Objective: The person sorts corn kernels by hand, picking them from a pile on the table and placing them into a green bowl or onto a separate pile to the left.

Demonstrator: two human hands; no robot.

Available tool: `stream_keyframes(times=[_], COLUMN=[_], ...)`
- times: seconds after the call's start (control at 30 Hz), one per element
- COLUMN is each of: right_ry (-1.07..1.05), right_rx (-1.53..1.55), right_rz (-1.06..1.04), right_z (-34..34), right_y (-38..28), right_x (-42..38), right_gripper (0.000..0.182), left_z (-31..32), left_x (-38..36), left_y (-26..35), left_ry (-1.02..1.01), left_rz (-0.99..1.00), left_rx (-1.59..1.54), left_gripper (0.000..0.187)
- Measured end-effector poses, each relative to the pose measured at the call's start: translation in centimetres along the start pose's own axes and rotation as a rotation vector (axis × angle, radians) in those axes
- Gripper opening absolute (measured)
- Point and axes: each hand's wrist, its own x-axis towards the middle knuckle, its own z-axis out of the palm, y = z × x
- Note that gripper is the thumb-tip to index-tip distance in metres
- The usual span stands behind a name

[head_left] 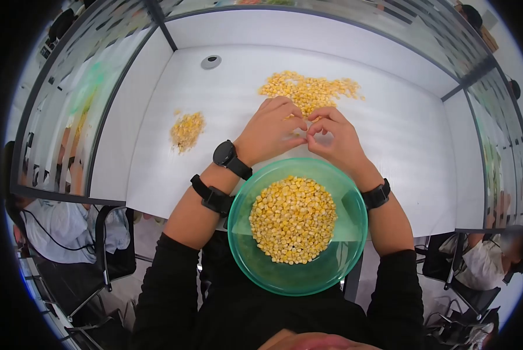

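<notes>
Above the near edge of the white desk, my left hand and my right hand meet almost fingertip to fingertip. Thumb and fingers are pinched on both; whatever is between them is too small or hidden to make out. Just beyond the fingertips spreads a loose heap of yellow corn kernels, partly covered by my hands. Below my wrists, a green translucent bowl holds a mound of corn kernels. To the left of my left hand lies a smaller pile of pale yellow bits, with some darker specks.
The white desk has low partitions at the back and sides. A round grey cable grommet sits near the back left. Other people sit beyond both side partitions, and a black chair stands at the left.
</notes>
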Motion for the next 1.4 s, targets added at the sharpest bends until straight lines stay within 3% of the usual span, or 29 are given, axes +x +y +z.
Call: stream_keyframes(times=[0.17,0.27,0.4,0.5,0.6,0.7,0.8,0.97,1.1,1.2,1.3,1.4], right_ry=[-0.016,-0.026,-0.023,-0.012,0.014,-0.007,-0.073,-0.084,-0.079,-0.066,-0.079,-0.084], right_rx=[0.056,0.111,-0.030,-0.210,-0.267,-0.327,-0.334,-0.254,-0.239,-0.241,-0.241,-0.217], right_rz=[0.019,-0.098,-0.111,-0.073,-0.020,-0.082,-0.158,-0.160,-0.148,-0.172,-0.179,-0.168], right_z=[0.3,0.2,0.3,0.1,0.1,0.1,-0.1,0.2,0.4,0.3,0.2,0.2], right_y=[-0.7,0.4,0.1,0.0,-0.2,0.0,0.0,0.5,0.7,0.4,0.1,-0.1], right_x=[0.1,-0.1,-0.1,-0.2,-0.2,0.1,0.0,-0.4,-0.4,-0.2,-0.3,-0.1], right_gripper=[0.010,0.012,0.020,0.024,0.023,0.025,0.026,0.021,0.019,0.018,0.021,0.024], left_z=[0.1,0.4,-0.2,-1.7,-3.3,-4.6,-5.1,-5.4,-5.8,-6.5,-4.9,-2.8], left_x=[-0.3,-0.1,-0.3,-1.0,-2.1,-2.2,-2.7,-3.9,-2.9,-1.5,-2.4,-1.9], left_y=[-0.2,-0.5,-1.5,-3.2,-4.5,-4.7,-4.7,-6.2,-5.2,-4.0,-4.8,-4.6], left_ry=[0.025,0.057,0.059,0.002,0.148,0.132,0.280,0.069,0.089,-0.126,0.149,0.189], left_rz=[0.009,0.019,-0.027,-0.131,-0.307,-0.616,-0.587,-0.850,-0.974,-0.874,-0.473,-0.267], left_rx=[-0.009,-0.009,0.132,0.482,0.751,0.871,0.899,0.914,0.914,0.955,0.745,0.279], left_gripper=[0.018,0.016,0.010,0.005,0.018,0.025,0.029,0.010,0.022,0.021,0.013,0.013])
